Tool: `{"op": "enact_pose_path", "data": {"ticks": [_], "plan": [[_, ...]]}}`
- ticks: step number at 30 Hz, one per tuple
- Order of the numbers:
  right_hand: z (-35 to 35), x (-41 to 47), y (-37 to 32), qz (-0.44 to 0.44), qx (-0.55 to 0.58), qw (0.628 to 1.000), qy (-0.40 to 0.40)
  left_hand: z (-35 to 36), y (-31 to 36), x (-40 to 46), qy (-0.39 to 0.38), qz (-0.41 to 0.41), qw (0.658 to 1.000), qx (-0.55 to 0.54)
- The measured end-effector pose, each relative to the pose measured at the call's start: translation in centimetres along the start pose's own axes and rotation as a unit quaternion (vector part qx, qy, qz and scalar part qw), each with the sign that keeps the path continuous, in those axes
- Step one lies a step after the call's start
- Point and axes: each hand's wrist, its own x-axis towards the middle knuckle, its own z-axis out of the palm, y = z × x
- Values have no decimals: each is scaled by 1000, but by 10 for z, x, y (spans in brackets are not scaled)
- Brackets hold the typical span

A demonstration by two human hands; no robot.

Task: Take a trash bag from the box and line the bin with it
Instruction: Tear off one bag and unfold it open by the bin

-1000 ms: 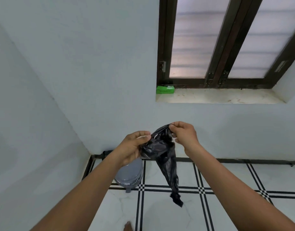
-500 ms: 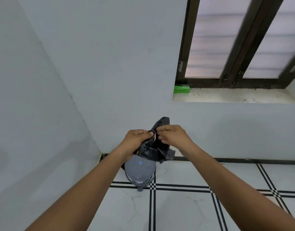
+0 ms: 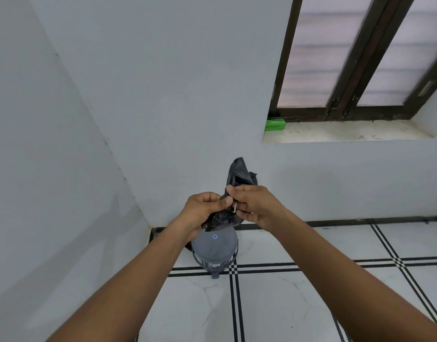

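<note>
A: Where is the trash bag [image 3: 239, 176]?

B: Bunched between your two hands, held up before the wall, directly above the grey bin [image 3: 213, 250]. Your left hand [image 3: 202, 211] closes around the lower crumpled part; your right hand [image 3: 252, 203] pinches the upper edge (a black flap stands up above your fingers).

A: And the box [image 3: 274, 125]?

B: Green, on the window sill [image 3: 348, 133], at its left end, well apart from your hands. The bin stands on the tiled floor [image 3: 299, 292] near the corner.
</note>
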Motion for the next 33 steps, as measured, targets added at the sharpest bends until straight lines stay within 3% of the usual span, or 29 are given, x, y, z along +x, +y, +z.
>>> {"op": "enact_pose_path", "data": {"ticks": [4, 7, 10, 15, 20, 25, 30, 33], "plan": [[15, -2, 12, 43, 55, 998, 4, -16, -2, -1, -47, -45, 993, -97], [18, -3, 15, 46, 69, 996, 24, -28, -3, -1, -36, -65, 986, -148], [15, -6, 12, 38, 57, 997, 34, -39, -5, -2, -30, -64, 988, -136], [29, -9, 14, 7, -62, 998, 8, -37, -7, -5, -32, -44, 993, -108], [30, -5, 13, 16, 31, 999, 35, -37, -3, -11, -20, -59, 990, -128], [25, -1, 12, 50, 71, 996, 26, -44, -1, -7, -26, -91, 956, -278], [5, 4, 21, 81, 164, 981, 61, -48, -2, 0, 45, -119, 915, -383], [-2, 11, 27, 48, 108, 987, 110, -45, -2, 4, 82, -101, 915, -382]]}}
